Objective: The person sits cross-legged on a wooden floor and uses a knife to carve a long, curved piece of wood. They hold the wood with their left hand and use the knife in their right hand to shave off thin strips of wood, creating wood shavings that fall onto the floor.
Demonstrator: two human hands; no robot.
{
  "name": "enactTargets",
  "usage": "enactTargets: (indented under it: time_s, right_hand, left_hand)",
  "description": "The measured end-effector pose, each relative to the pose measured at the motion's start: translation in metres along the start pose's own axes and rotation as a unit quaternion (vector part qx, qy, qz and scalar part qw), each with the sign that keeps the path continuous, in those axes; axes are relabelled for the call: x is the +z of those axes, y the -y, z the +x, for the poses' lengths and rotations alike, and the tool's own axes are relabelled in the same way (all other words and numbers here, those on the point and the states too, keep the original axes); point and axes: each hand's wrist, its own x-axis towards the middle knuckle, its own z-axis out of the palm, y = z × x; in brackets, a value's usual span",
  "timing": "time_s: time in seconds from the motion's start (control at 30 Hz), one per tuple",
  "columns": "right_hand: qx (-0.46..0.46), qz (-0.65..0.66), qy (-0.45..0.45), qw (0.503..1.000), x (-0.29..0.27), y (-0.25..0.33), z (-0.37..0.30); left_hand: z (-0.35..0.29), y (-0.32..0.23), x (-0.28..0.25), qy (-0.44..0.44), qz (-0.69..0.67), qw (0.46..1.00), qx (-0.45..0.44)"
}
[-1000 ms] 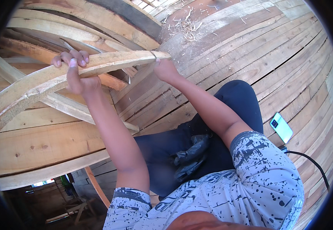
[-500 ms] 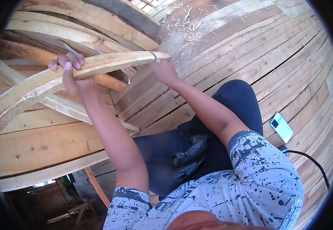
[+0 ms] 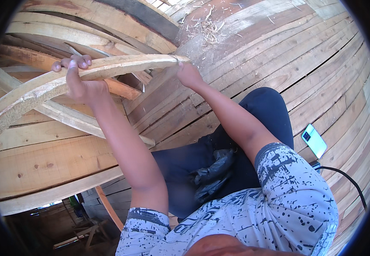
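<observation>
A long, curved, pale wooden piece (image 3: 121,64) is held up at the left, bowed upward over other timber. My left hand (image 3: 80,81) is closed around its middle, fingers over the top edge and thumb on the near face. A thin dark strand (image 3: 174,56) crosses the piece near its right tip. Right beside that tip is my right hand (image 3: 190,75), closed in a fist, its thumb at the strand's lower end. The strand's course inside the fist is hidden.
More curved timbers (image 3: 65,32) are stacked at the far left, with a plank bench (image 3: 52,160) below them. Wood shavings (image 3: 210,30) lie on the plank floor (image 3: 253,55) at the far side. A light blue phone (image 3: 314,141) and black cable (image 3: 349,181) are at the right.
The curved piece has risen slightly, and its left end has turned a little. My right hand has shifted slightly right and away from me; my left hand has moved slightly left with the wood.
</observation>
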Motion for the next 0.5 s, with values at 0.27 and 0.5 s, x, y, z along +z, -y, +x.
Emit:
enactTargets:
  time_s: [0.27, 0.5]
  right_hand:
    - [-0.005, 0.011, 0.019, 1.000, -0.005, 0.008, 0.008]
    - [-0.029, -0.035, 0.009, 0.999, 0.003, 0.014, -0.012]
  left_hand:
    - [-0.006, 0.000, -0.006, -0.052, 0.030, 0.998, 0.034]
    - [-0.010, -0.005, -0.015, -0.108, 0.055, 0.992, 0.032]
